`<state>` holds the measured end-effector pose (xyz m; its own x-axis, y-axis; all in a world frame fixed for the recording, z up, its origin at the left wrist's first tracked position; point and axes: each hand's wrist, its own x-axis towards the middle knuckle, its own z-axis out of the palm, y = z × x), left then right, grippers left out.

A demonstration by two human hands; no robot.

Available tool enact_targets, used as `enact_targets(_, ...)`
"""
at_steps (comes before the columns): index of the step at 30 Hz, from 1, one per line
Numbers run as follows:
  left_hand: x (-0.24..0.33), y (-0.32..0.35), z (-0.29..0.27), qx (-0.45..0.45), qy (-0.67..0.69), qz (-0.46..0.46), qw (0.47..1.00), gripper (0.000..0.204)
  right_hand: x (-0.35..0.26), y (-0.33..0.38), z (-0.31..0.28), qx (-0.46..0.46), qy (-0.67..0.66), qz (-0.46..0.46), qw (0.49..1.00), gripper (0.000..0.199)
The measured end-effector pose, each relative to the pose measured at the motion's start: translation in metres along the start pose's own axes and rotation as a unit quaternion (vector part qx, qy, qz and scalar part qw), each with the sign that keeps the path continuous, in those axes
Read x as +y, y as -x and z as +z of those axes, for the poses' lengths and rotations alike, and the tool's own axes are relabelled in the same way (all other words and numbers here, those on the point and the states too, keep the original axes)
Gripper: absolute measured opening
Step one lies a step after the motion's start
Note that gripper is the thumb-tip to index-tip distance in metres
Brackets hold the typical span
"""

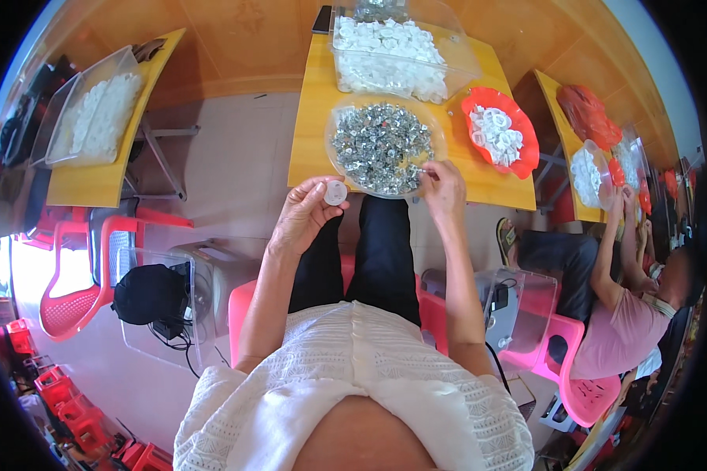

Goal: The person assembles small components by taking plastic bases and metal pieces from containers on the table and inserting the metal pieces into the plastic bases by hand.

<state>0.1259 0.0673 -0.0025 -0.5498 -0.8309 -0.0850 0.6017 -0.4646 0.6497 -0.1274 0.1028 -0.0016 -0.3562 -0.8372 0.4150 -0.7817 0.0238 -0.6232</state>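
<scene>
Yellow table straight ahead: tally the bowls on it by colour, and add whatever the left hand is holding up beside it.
Clear round plastic bowl of small silvery metal pieces: 1
Red wavy-rimmed plastic bowl of white pieces: 1
Round white disc in the left hand: 1
Total: 3

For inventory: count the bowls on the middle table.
2: a clear bowl of metal parts at the near edge, a red bowl to its right. Another may hide behind the clear bin.

Head-worn fisheye, facing down, chest [357,365] close, table [491,184] beyond
</scene>
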Motion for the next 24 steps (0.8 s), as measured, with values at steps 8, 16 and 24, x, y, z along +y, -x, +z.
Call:
enact_targets(8,-0.003,0.0,0.008,-0.028,0.002,-0.011,1.0,0.027,-0.014,-0.023,0.04,-0.032,-0.023,-0.033,0.999,0.008)
enact_targets(16,-0.004,0.0,0.011,-0.035,0.014,-0.03,0.999,0.025,-0.006,-0.026,0.048,-0.084,-0.037,0.006,0.996,0.005)
enact_targets(24,-0.008,-0.001,0.015,-0.035,0.012,-0.043,0.998,0.025,0.0,-0.029,0.051,-0.067,-0.077,-0.042,0.994,0.005)
